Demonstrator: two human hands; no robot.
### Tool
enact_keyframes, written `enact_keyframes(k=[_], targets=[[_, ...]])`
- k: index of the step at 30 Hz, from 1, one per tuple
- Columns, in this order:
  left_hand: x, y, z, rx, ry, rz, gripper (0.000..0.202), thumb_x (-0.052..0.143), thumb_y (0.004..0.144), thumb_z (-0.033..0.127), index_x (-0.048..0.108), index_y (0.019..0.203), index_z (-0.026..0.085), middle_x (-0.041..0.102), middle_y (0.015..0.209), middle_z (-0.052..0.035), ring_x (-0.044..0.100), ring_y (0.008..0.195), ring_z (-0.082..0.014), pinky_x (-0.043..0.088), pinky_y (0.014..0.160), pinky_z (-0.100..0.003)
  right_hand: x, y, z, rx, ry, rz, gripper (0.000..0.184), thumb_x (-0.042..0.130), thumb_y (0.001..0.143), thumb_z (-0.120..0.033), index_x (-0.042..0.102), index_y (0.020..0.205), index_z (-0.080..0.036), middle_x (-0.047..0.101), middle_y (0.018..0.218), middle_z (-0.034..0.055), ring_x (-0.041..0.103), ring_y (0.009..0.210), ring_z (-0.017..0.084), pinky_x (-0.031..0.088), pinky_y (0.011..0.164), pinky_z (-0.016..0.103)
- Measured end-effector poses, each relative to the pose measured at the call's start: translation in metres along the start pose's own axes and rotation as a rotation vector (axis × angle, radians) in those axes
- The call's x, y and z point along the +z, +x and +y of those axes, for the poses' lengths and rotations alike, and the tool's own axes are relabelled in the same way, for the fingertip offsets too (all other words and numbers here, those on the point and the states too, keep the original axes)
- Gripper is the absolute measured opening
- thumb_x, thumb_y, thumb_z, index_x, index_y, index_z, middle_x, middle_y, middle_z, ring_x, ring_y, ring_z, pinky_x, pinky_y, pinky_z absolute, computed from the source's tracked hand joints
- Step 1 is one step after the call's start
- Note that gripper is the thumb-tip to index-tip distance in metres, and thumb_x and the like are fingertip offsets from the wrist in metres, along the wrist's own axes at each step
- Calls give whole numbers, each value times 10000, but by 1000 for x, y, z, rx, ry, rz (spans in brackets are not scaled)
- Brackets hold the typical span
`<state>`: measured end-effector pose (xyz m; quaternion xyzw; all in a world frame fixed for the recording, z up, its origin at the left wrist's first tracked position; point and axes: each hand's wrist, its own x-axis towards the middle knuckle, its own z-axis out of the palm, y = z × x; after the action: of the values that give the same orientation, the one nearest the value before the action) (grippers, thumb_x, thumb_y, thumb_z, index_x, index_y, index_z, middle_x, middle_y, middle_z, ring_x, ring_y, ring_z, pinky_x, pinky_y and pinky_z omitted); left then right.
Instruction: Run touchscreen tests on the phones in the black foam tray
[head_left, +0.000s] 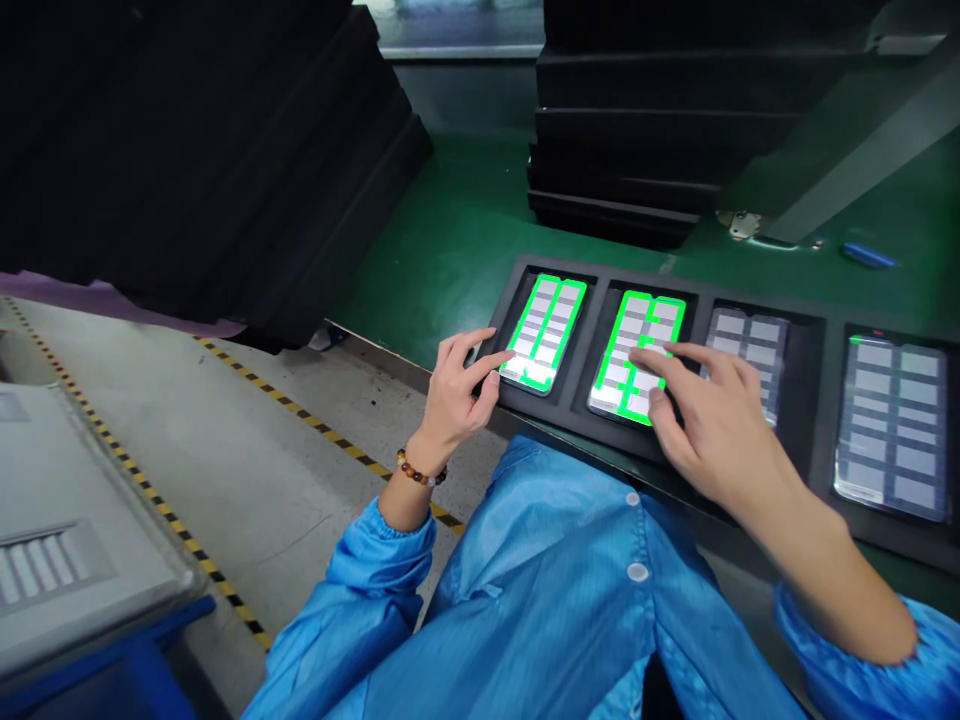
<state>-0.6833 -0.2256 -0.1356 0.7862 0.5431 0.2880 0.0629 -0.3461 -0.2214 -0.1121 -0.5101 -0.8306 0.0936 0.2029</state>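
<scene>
A black tray (697,290) on the green bench holds several lit phones side by side. My left hand (457,395) points its forefinger onto the lower corner of the leftmost phone (546,330), whose screen shows a green-edged grid. My right hand (705,410) lies over the second phone (637,350), fingers stretched out with the tips on its green-marked screen. The third phone (750,345) and fourth phone (892,425) show grey grids and are untouched. Neither hand holds anything.
Stacks of black foam trays stand at the back left (225,170) and back centre (660,130). A blue pen (866,256) lies on the green bench (450,240). A grey machine (67,540) sits low left beside a striped floor line. My blue sleeves fill the foreground.
</scene>
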Motion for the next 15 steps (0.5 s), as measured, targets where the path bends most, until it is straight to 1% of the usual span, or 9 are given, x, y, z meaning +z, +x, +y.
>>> enact_keyframes(k=[3, 5, 7, 9, 12, 15], targets=[[2, 3, 7, 3, 10, -15, 407, 460, 1118, 342, 803, 1321, 260, 654, 1525, -128, 563, 1378, -308, 510, 1195, -575, 5, -8, -16, -70, 24, -10, 446, 470, 1088, -229, 597, 1515, -230, 764, 1287, 117, 589, 1412, 331, 448, 1165, 565], [4, 7, 15, 22, 21, -57, 392, 489, 1099, 336, 793, 1339, 279, 645, 1545, -116, 556, 1395, -316, 499, 1199, -584, 6, -11, -21, -108, 23, -20, 453, 479, 1084, -207, 582, 1525, -221, 765, 1277, 111, 577, 1425, 325, 447, 1169, 557], [6, 10, 24, 57, 29, -106, 385, 526, 1072, 324, 788, 1352, 300, 638, 1570, -103, 553, 1417, -326, 486, 1202, -587, 4, -17, -20, -107, 7, -24, 449, 488, 1083, -200, 582, 1522, -217, 758, 1287, 113, 569, 1437, 320, 434, 1187, 559], [5, 12, 29, 92, 33, -139, 389, 544, 1055, 317, 785, 1360, 313, 635, 1587, -94, 555, 1431, -333, 478, 1201, -586, -2, -28, -14, -68, -7, -10, 431, 490, 1088, -204, 598, 1504, -225, 755, 1281, 113, 582, 1431, 315, 414, 1206, 568], [2, 11, 26, 106, 45, -115, 381, 537, 1065, 315, 796, 1344, 312, 650, 1572, -96, 566, 1414, -330, 491, 1181, -573, -13, -45, -3, -11, -13, 9, 413, 485, 1098, -216, 623, 1486, -246, 746, 1303, 104, 611, 1403, 305, 400, 1207, 564], [-3, 7, 15, 51, 89, -36, 366, 521, 1087, 308, 817, 1302, 286, 662, 1546, -114, 566, 1382, -331, 493, 1177, -576, -15, -50, 2, -23, 2, 23, 401, 486, 1098, -220, 637, 1469, -229, 730, 1328, 116, 614, 1390, 308, 430, 1156, 529]])
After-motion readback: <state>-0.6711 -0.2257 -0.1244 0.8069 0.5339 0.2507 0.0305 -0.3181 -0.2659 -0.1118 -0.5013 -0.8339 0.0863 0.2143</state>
